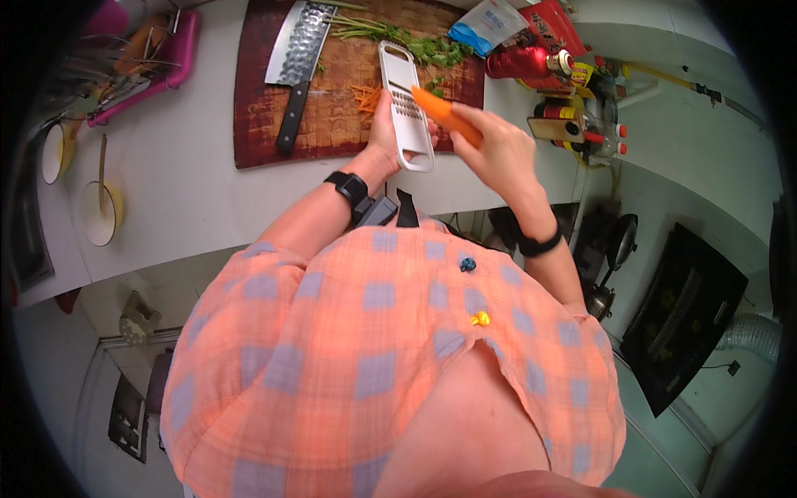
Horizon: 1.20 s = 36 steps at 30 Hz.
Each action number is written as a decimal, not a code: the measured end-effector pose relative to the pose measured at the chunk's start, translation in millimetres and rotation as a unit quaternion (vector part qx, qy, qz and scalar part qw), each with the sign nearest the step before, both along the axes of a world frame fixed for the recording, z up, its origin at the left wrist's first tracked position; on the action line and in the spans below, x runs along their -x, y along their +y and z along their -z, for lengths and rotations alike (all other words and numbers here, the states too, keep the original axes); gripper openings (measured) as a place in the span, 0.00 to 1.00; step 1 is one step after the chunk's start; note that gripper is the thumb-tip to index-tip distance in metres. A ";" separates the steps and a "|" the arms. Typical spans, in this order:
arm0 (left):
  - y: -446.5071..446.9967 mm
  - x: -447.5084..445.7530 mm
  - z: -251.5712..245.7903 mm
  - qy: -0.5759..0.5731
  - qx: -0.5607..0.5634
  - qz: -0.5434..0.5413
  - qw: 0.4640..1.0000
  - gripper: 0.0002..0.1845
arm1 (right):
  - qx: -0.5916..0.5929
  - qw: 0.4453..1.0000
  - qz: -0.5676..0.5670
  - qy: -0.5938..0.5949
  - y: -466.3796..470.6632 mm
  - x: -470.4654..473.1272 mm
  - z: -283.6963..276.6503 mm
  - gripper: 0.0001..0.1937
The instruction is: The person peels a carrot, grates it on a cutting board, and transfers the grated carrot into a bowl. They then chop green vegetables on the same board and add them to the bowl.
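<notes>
My left hand [387, 137] grips a white handheld grater [406, 132] from beneath, tilted above the wooden cutting board [348, 134]. In my right hand [498, 146] is a peeled carrot [439, 109], its tip at the grater's toothed section; whether it touches cannot be told. Orange carrot shreds [366, 99] lie on the board just left of the grater. Further left rests a cleaver [303, 43] with a black handle, its blade pointing away from me. Green leafy herbs [429, 50] with long stems spread along the board's far side.
A red bottle [520, 63], a blue-and-white packet [485, 28] and a red packet [551, 25] crowd the board's right edge. Several bottles [607, 140] stand beyond them. At left are a pink dish rack [183, 50] and a cream bowl [99, 218] with a stick-like utensil.
</notes>
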<state>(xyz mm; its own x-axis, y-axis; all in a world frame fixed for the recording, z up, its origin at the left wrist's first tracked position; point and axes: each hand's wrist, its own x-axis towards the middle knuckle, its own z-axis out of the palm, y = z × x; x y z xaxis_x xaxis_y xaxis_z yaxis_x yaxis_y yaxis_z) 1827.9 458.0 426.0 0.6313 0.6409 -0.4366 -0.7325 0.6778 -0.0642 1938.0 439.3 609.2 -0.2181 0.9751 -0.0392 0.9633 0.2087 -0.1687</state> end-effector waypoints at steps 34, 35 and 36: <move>4.3 -4.2 3.3 0.023 0.023 -0.033 0.999 0.36 | 0.255 0.838 0.235 0.421 -42.6 -51.8 64.1 0.21; 4.5 -4.3 6.3 0.026 0.014 -0.032 0.999 0.35 | 0.254 0.858 0.245 0.374 -43.8 -48.2 58.4 0.22; 4.6 -4.1 9.1 0.012 0.001 -0.031 0.999 0.35 | 0.250 0.876 0.235 0.340 -50.3 -45.4 48.9 0.23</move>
